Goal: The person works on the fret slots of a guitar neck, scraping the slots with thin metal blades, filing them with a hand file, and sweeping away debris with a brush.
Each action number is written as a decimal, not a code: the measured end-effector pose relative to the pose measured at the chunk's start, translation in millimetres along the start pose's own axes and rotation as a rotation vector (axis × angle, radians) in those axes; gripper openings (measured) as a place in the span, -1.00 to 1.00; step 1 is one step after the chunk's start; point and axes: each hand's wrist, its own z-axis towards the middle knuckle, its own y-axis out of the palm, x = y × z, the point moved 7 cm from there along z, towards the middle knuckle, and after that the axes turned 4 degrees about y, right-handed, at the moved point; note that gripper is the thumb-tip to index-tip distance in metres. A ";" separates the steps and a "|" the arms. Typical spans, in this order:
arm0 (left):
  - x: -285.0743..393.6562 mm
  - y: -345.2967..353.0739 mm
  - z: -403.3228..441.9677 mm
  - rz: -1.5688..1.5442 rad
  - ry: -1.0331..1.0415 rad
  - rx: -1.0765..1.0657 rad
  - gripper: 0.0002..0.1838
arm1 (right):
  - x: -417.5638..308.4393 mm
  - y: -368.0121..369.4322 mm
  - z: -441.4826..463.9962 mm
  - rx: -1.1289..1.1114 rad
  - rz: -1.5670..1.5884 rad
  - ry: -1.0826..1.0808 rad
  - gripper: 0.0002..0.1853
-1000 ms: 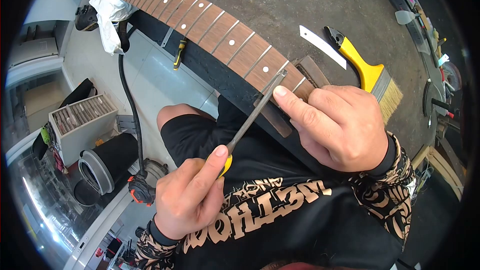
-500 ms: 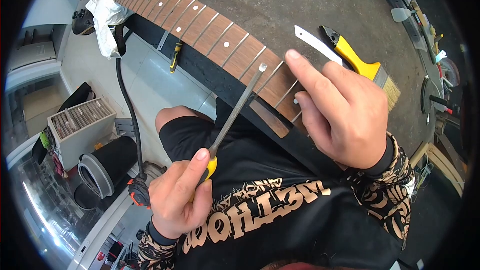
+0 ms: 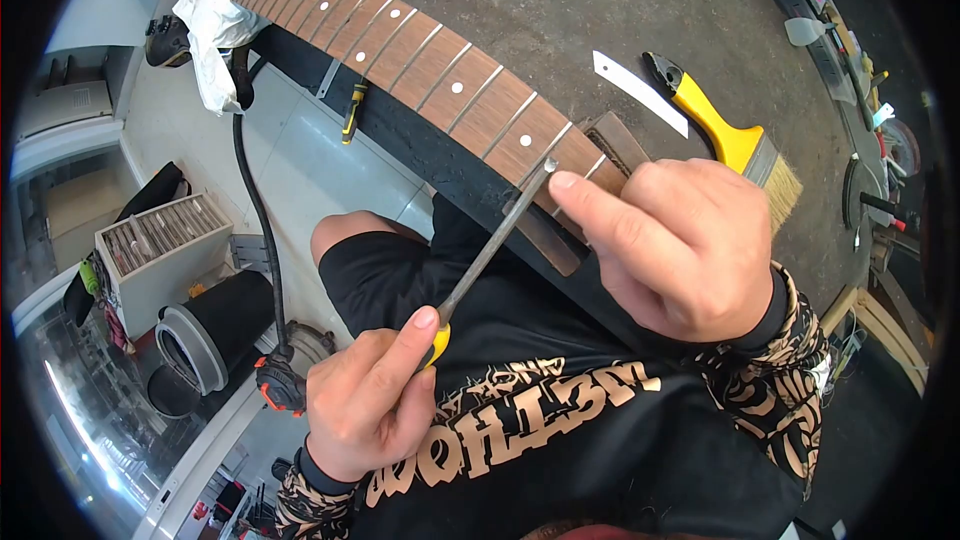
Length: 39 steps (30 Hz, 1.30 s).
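My left hand [image 3: 370, 395] grips the yellow handle of a slim metal file [image 3: 490, 248], its index finger laid along the handle. The file's bright, flat tip rests at the fretboard's near edge, close to a fret. My right hand [image 3: 680, 245] has its index finger stretched to just beside that tip, other fingers bent with nothing visible in them; its thumb is mostly hidden. Between them runs a guitar neck [image 3: 430, 75] with a brown fretboard, white dot inlays and metal frets. A flat wooden piece [image 3: 615, 143] shows beyond its near end.
On the brown workbench [image 3: 500, 5] lie a white blade-shaped strip [image 3: 640, 95] and a yellow-handled brush [image 3: 735, 135]. A second yellow-and-black handled tool [image 3: 353, 115] lies under the neck. White cloth [image 3: 215, 40] wraps the neck's far end. A black bin [image 3: 215, 330] stands at lower left.
The file's tip has moved right along the fretboard toward its near end. My right hand has drawn back toward me, its index finger now beside the tip, uncovering the wooden piece.
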 end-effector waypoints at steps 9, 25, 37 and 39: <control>0.9 1.3 -0.1 -0.059 -0.036 0.011 -0.26 | 0.5 4.7 -0.7 -0.036 0.039 -0.008 -0.30; 8.2 -7.6 8.2 0.002 -0.052 -0.039 -0.25 | 0.5 5.2 -0.2 -0.054 0.065 0.001 -0.28; 8.5 -7.3 9.2 0.004 -0.039 -0.035 -0.24 | 0.8 7.6 -2.4 -0.035 0.072 -0.005 -0.26; 7.1 -7.8 6.1 0.003 -0.043 -0.032 -0.24 | 0.1 6.7 -1.6 -0.041 0.070 -0.009 -0.25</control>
